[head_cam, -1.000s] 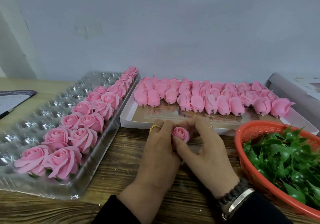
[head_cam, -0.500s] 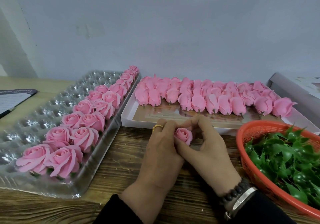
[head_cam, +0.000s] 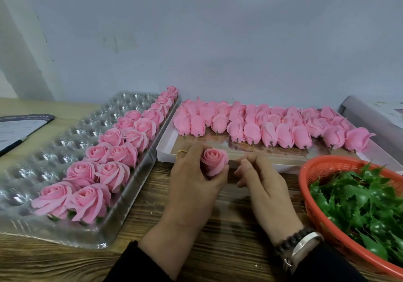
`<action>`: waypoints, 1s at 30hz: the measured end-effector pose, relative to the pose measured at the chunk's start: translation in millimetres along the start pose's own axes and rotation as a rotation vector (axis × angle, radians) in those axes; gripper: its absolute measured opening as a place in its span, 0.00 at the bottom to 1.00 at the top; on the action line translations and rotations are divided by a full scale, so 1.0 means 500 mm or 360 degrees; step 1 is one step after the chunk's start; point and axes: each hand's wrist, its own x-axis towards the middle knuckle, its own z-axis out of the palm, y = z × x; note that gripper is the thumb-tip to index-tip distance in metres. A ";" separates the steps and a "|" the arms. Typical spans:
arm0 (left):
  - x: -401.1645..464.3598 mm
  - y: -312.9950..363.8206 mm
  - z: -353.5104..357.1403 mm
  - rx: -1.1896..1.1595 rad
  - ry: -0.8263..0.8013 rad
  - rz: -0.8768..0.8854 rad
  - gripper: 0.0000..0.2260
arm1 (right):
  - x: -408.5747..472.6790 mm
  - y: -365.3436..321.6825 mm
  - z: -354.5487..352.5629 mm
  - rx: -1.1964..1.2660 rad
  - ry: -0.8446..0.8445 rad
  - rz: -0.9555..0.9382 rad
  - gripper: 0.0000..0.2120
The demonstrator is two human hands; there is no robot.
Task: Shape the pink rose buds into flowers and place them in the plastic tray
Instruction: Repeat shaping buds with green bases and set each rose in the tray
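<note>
A brown wood-grain table [head_cam: 218, 249] carries everything. On its left lies the clear plastic tray with round cups [head_cam: 43, 151], whose right-hand side holds two rows of opened pink roses [head_cam: 117, 151]. Behind the hands sits a flat white cardboard box [head_cam: 168, 148] filled with rows of closed pink rose buds [head_cam: 272, 127], stems pointing toward the person. At the right edge stands a round orange plastic basket [head_cam: 309, 199] of green plastic leaf pieces [head_cam: 359, 199]. The left hand [head_cam: 192, 186], wearing a gold ring [head_cam: 181, 151], grips a single pink rose bud [head_cam: 214, 162] between thumb and fingers just above the table. The right hand [head_cam: 266, 186], with loosely curled fingers, holds nothing and sits just beside the bud, apart from it
</note>
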 end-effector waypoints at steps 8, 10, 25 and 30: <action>0.052 0.064 -0.088 0.0080 0.0097 0.0132 0.09 | -0.003 -0.003 0.000 -0.0090 -0.0137 0.0015 0.03; 0.104 0.082 -0.136 0.0220 0.0197 0.0240 0.08 | -0.005 -0.004 0.001 -0.0086 -0.0155 0.0039 0.02; 0.394 -0.116 -0.202 0.0589 0.0050 -0.0543 0.11 | -0.006 -0.002 -0.002 -0.0235 -0.0243 0.0128 0.11; 0.409 -0.177 -0.183 0.0816 -0.0040 -0.0611 0.09 | -0.002 -0.005 0.000 -0.0253 -0.0294 0.0146 0.08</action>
